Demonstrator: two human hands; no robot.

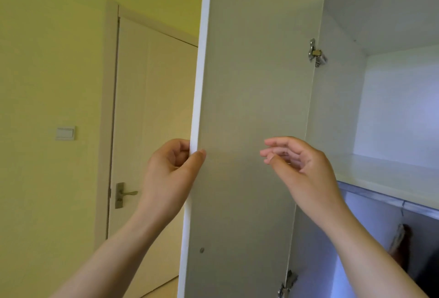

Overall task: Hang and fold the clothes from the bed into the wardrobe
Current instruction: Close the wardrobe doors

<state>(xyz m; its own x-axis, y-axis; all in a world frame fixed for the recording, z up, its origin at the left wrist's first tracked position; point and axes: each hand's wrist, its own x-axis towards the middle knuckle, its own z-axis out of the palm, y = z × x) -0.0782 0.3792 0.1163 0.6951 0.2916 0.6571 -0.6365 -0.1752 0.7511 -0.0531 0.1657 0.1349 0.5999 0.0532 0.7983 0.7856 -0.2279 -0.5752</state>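
A person's left hand (169, 167) grips the free edge of the open wardrobe door (256, 83), thumb laid on the grey inner face and fingers curled round the outer side, so that the white edge is pinched between them. Just right of it, the right hand (299, 160) hovers in front of the door's inner face without touching it, fingers loosely bent and slightly apart, holding nothing.

Beyond the door, on the right, the wardrobe stands open on two metal hinges, the upper hinge (317, 53) and the lower hinge (287, 283). A pale shelf (380, 171) crosses it, with a hanging rail (392, 202) beneath and a brownish item (401, 238), too dim to identify, hanging from it. Far left are the closed room door (154, 119), its lever handle (124, 194) and a light switch (65, 132) on the yellow wall.

The clothes and the bed are out of view. The step in hand appears to be opening the wardrobe, before any garment is handled. The next move likely calls for letting go of the door and turning to the bed to fetch a first garment.
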